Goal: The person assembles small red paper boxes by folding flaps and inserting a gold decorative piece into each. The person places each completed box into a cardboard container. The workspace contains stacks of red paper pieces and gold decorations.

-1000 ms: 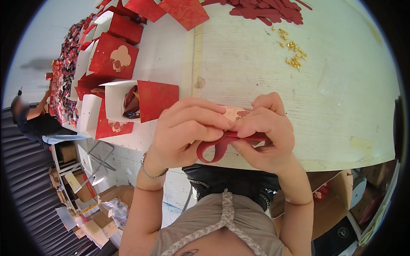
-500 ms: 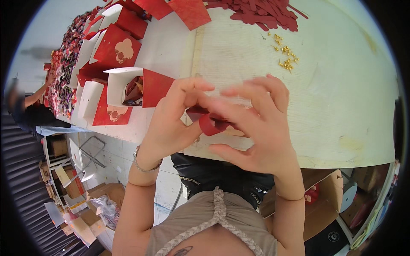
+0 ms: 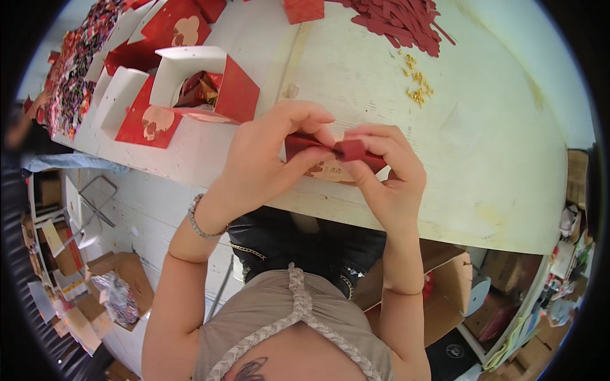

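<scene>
A small red box (image 3: 333, 170) with a pale printed patch stands on the table between my hands. My left hand (image 3: 270, 143) closes on its upper left edge, thumb on the near side and fingers on the far side. Just to the right, my right hand (image 3: 391, 171) pinches a curled dark red strip (image 3: 351, 150) against the top of the box. The strip's other end is hidden by my fingers. Beyond my hands lie small gold fasteners (image 3: 418, 89) and a heap of flat dark red strips (image 3: 400, 25).
To the left stands an open red box (image 3: 238, 89) with wrapped items inside, beside more open boxes (image 3: 143, 117). A long heap of colourful wrapped pieces (image 3: 70, 82) lies farther left, where another person's arm (image 3: 38, 105) reaches in. Cardboard boxes (image 3: 445, 292) sit under the table.
My right hand has closed from spread fingers to a pinch on the strip. The strip's wide loop now sits pressed at the box top. The whole view has shifted.
</scene>
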Demonstrator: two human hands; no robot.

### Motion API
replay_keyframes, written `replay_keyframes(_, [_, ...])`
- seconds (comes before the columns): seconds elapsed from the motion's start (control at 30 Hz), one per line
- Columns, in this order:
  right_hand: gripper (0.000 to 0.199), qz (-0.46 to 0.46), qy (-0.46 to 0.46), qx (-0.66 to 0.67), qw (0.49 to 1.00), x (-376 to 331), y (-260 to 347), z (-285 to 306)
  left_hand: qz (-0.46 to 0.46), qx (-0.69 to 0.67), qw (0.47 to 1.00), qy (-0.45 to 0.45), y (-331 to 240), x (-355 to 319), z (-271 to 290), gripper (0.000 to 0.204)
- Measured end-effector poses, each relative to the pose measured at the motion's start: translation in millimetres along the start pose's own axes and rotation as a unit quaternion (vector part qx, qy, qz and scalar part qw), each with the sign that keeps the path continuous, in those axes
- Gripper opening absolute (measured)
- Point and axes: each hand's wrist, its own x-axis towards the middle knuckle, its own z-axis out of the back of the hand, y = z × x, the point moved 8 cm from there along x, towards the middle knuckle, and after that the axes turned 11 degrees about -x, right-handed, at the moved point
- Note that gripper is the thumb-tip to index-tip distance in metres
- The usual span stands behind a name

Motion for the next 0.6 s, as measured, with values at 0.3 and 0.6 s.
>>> replay_keyframes(0.3, [0.022, -0.011, 0.045, -0.033, 0.998, -10.6, -5.8, -9.2, -0.144, 0.124, 0.982, -0.001, -8.4, -10.8, -4.0, 0.023])
replay_keyframes(0.6, [0.011, -0.108, 0.094, -0.030, 0.989, -31.6, -1.6, 24.3, -0.179, 0.075, 0.980, 0.044, -27.0, -19.0, -42.3, 0.024])
